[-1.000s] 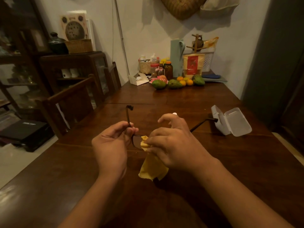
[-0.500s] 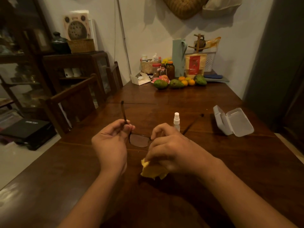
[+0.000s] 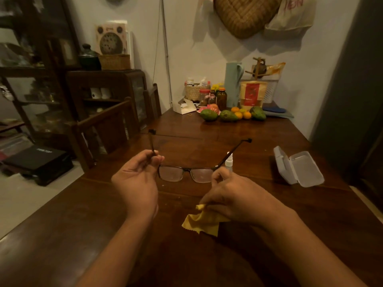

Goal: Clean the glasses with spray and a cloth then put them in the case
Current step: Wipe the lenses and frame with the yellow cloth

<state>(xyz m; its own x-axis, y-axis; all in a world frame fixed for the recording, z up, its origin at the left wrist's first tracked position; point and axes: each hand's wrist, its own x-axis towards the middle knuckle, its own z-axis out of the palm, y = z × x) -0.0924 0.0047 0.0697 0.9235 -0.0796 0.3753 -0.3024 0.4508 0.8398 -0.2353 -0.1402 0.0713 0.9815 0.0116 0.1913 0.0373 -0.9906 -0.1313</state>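
**Dim, warm light and a wide-angle bend**

The room is dim with a yellow-brown cast. The pale wall (image 3: 196,48) is the brightest area, and the woven basket (image 3: 246,15) hung on it throws a soft shadow to its left. The wooden table (image 3: 207,131) carries a dull sheen at its far end. The lenses of the glasses (image 3: 172,174) look hazy. The yellow cloth (image 3: 204,221) lies half in shadow. The cabinet (image 3: 37,79) at left is dark and smeared, and straight lines bow toward the edges.
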